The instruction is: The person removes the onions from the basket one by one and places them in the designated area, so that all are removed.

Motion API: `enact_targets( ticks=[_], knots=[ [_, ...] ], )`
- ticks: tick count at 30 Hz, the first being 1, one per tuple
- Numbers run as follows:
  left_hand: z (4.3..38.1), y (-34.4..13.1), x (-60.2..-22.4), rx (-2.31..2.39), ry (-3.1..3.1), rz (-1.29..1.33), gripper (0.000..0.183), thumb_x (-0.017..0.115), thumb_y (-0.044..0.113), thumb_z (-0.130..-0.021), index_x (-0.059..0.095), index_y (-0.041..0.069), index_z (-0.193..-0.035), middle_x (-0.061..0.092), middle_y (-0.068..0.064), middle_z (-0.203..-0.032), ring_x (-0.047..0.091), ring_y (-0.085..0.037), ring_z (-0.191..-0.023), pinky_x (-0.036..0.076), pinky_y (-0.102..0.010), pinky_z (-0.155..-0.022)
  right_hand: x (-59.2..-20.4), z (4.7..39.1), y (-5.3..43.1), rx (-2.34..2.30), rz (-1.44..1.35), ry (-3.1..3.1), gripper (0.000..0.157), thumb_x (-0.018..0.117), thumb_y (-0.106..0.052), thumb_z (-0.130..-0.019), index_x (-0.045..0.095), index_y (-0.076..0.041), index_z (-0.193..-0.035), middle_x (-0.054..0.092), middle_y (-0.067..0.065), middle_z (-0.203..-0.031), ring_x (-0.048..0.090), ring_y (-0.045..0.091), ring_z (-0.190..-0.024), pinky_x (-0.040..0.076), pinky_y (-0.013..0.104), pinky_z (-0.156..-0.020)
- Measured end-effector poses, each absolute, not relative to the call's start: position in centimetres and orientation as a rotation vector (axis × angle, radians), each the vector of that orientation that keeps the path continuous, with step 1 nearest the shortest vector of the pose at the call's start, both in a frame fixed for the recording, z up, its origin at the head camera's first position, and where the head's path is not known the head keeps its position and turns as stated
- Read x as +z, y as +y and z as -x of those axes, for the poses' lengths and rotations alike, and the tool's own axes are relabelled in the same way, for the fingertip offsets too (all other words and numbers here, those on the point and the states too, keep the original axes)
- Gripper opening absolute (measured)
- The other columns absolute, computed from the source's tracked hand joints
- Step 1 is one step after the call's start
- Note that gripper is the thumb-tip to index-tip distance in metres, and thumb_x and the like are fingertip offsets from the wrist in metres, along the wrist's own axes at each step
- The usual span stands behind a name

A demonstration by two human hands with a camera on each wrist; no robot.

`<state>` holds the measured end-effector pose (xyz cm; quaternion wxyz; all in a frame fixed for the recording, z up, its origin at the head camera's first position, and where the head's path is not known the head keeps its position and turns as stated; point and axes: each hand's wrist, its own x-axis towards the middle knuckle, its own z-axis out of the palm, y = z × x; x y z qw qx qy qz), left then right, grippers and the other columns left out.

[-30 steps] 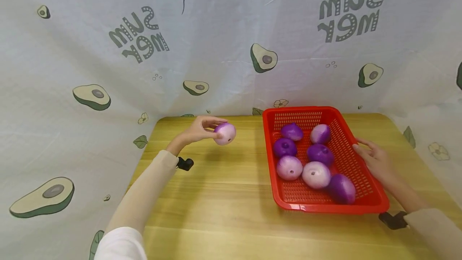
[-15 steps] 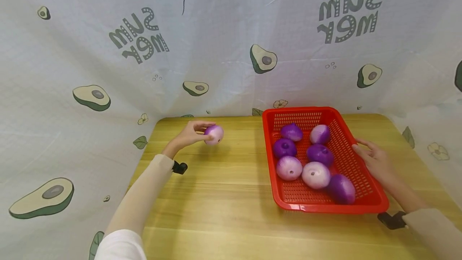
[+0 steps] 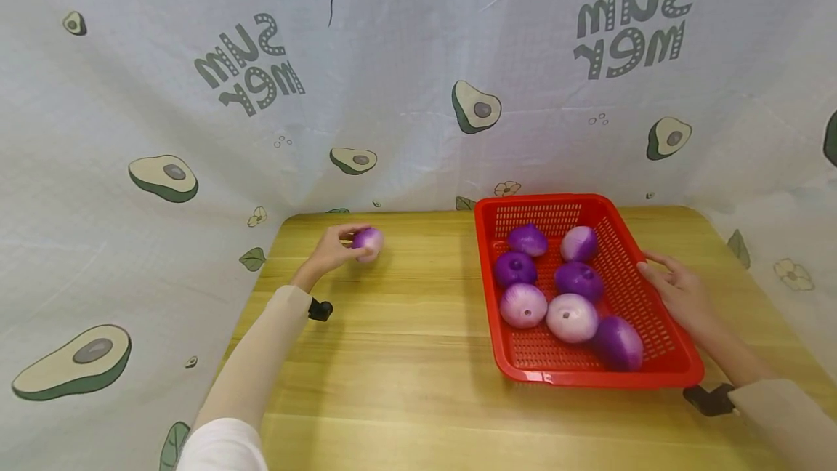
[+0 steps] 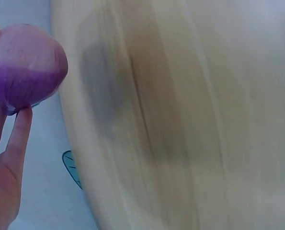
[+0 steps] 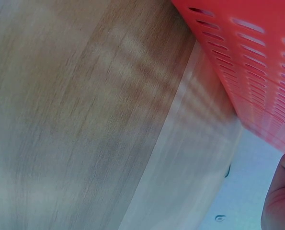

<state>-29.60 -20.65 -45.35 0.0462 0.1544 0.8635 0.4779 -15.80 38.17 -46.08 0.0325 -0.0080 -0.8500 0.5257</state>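
Note:
My left hand (image 3: 333, 249) pinches a purple-and-white onion (image 3: 370, 244) between thumb and fingers, over the back left part of the table. In the left wrist view the onion (image 4: 25, 64) has its purple side toward the fingertips (image 4: 22, 117), and a shadow falls on the wood beside it. At the right, my right hand (image 3: 683, 293) holds the right rim of a red plastic basket (image 3: 487, 275), thumb on the rim. Several purple and white onions (image 3: 572, 318) lie in the basket. The right wrist view shows its slotted outer wall (image 5: 252, 62) and part of the hand (image 5: 281, 196).
The wooden table (image 3: 405, 369) ends at the back against a pale curtain (image 3: 392, 93) printed with avocados and lettering. Wood surface stretches between the left hand and the basket. Black wrist cameras sit on both wrists.
My left hand has moved left with the onion, away from the basket, and slightly lower in view at first. The right hand and basket have stayed in place.

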Motion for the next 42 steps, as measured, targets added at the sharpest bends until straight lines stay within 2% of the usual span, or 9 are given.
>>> enact_targets(
  ticks=[9, 15, 20, 26, 30, 37, 42],
  knots=[
    [29.9, -21.4, -46.5, 1.447, 2.675, -0.414, 0.056, 0.079, 0.003, -0.084, 0.059, -0.001, -0.136, 0.057, -0.019, -0.137, 0.054, -0.041, -0.118, 0.049, -0.051, -0.099, -46.0, 15.7, 38.2, 1.671, 0.014, -2.575, 0.047, 0.051, -0.023, -0.106, 0.04, 0.0, -0.146, 0.067, -0.025, -0.087, 0.07, 0.008, -0.067, 0.058, 0.031, -0.054],
    [30.0, -21.8, -47.2, 1.442, 2.691, -0.444, 0.056, 0.079, 0.0, -0.083, 0.059, -0.003, -0.135, 0.055, -0.023, -0.139, 0.053, -0.042, -0.124, 0.047, -0.051, -0.102, -45.8, 15.7, 37.9, 1.665, -0.002, -2.575, 0.052, 0.051, -0.023, -0.106, 0.036, 0.004, -0.148, 0.068, -0.024, -0.086, 0.07, 0.009, -0.066, 0.058, 0.03, -0.053],
    [30.2, -21.7, -47.4, 1.462, 2.687, -0.48, 0.057, 0.08, -0.003, -0.082, 0.058, -0.006, -0.134, 0.054, -0.024, -0.139, 0.049, -0.042, -0.128, 0.045, -0.051, -0.104, -45.9, 15.7, 37.8, 1.702, 0.008, -2.558, 0.049, 0.051, -0.022, -0.106, 0.039, 0.003, -0.146, 0.068, -0.024, -0.087, 0.07, 0.008, -0.067, 0.058, 0.03, -0.054],
    [30.2, -21.5, -47.4, 1.471, 2.682, -0.506, 0.059, 0.082, -0.004, -0.079, 0.059, -0.006, -0.134, 0.054, -0.022, -0.139, 0.048, -0.042, -0.129, 0.044, -0.052, -0.104, -46.1, 15.8, 38.0, 1.72, 0.006, -2.56, 0.052, 0.05, -0.021, -0.106, 0.034, 0.005, -0.148, 0.068, -0.023, -0.088, 0.071, 0.009, -0.068, 0.058, 0.031, -0.055],
    [30.1, -21.4, -47.5, 1.476, 2.675, -0.514, 0.059, 0.083, -0.005, -0.076, 0.062, -0.004, -0.131, 0.056, -0.021, -0.138, 0.049, -0.041, -0.129, 0.045, -0.052, -0.103, -46.2, 15.8, 38.1, 1.736, 0.014, -2.55, 0.047, 0.05, -0.021, -0.106, 0.038, 0.0, -0.146, 0.069, -0.023, -0.087, 0.071, 0.009, -0.068, 0.058, 0.031, -0.054],
    [30.2, -21.0, -47.8, 1.436, 2.676, -0.529, 0.056, 0.087, -0.002, -0.074, 0.066, -0.001, -0.126, 0.057, -0.02, -0.136, 0.05, -0.04, -0.127, 0.045, -0.051, -0.103, -46.2, 15.7, 38.3, 1.8, 0.017, -2.521, 0.035, 0.051, -0.02, -0.106, 0.048, -0.018, -0.14, 0.069, -0.021, -0.088, 0.071, 0.009, -0.069, 0.059, 0.031, -0.055],
    [30.1, -20.7, -47.8, 1.399, 2.673, -0.523, 0.056, 0.089, 0.003, -0.073, 0.067, 0.001, -0.124, 0.057, -0.019, -0.137, 0.049, -0.039, -0.129, 0.044, -0.049, -0.105, -46.1, 15.7, 38.3, 1.776, 0.031, -2.539, 0.037, 0.051, -0.021, -0.106, 0.047, -0.014, -0.141, 0.069, -0.022, -0.087, 0.071, 0.009, -0.068, 0.059, 0.031, -0.055]
  ],
)
